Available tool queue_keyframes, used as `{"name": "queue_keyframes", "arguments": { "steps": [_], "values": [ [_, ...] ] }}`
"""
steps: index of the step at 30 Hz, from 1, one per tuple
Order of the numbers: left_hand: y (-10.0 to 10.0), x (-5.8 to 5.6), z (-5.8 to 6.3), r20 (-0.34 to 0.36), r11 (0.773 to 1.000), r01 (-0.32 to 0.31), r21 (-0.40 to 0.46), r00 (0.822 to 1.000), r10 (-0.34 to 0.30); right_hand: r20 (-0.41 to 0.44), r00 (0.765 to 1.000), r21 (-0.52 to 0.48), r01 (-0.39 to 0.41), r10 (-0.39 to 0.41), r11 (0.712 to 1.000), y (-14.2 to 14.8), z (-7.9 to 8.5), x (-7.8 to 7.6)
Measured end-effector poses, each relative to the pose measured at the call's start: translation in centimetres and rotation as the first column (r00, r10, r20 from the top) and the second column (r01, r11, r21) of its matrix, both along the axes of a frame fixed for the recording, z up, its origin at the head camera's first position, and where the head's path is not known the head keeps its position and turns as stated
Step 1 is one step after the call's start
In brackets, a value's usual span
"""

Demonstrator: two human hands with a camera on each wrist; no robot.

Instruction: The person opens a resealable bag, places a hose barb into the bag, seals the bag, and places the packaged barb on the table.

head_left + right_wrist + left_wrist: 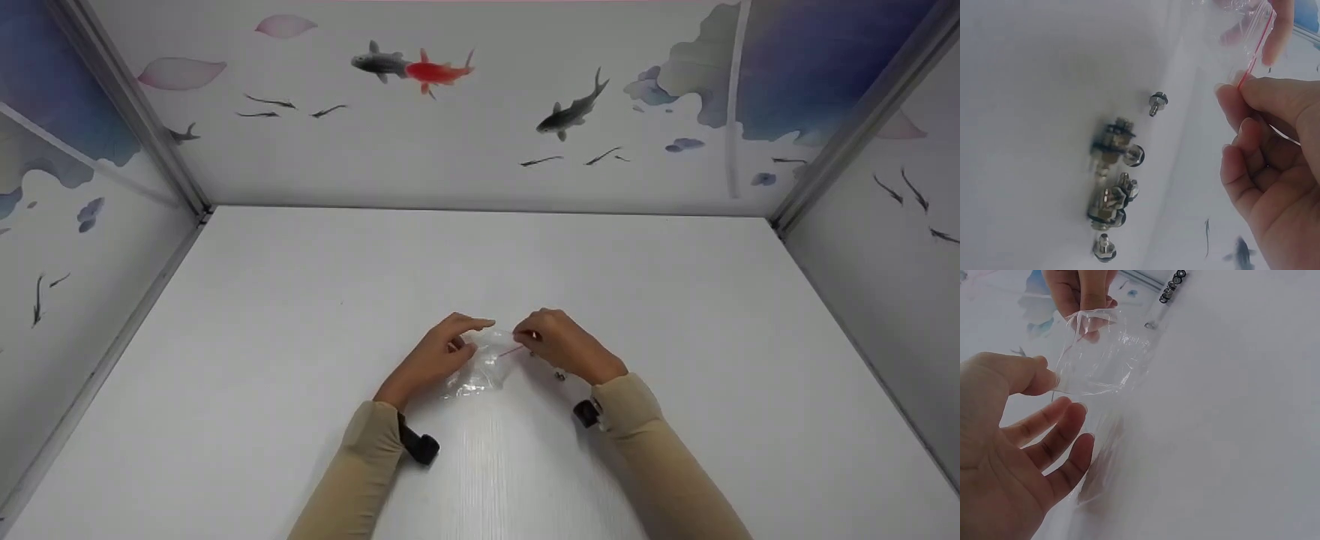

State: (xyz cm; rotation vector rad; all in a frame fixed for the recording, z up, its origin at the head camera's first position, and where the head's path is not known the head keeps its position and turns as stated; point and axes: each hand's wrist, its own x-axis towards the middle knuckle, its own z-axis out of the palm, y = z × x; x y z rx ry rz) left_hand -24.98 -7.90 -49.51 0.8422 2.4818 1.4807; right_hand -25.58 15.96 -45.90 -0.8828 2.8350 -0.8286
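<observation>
A clear plastic zip bag (480, 371) with a red strip (1257, 50) along one edge hangs between the two hands. My right hand (562, 346) pinches that edge by the strip between thumb and forefinger, its other fingers curled (1269, 163). On the bag's other side, my left hand (439, 354) has its fingers spread and loosely bent. One of its digits touches the edge of the bag (1100, 354) in the left wrist view. Several small metal hex fittings (1107, 211) with black rings lie on the table below my right hand.
One fitting (1157, 103) lies apart from the others. The white table (300, 285) is bordered by panels (480, 150) printed with fish at the back and both sides. Each wrist carries a black strapped camera (421, 448).
</observation>
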Motion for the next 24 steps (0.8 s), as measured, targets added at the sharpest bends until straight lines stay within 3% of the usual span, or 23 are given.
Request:
{"name": "queue_keyframes", "arguments": {
  "steps": [8,17,24],
  "values": [
    [0.3,0.4,0.1,0.167,1.0,0.026,0.006,0.986,-0.026,-0.014,1.0,-0.013,-0.003,0.002,1.0,-0.3,0.1,0.2],
    [0.7,0.6,0.0,0.211,1.0,0.003,-0.003,0.978,-0.002,-0.053,0.999,-0.003,-0.005,0.005,1.0,-0.7,-0.1,0.4],
    [1.4,0.8,-0.4,0.201,0.995,-0.062,-0.074,0.977,0.076,-0.084,0.996,0.003,-0.026,0.026,1.0,-0.8,-0.3,0.5]
  ]
}}
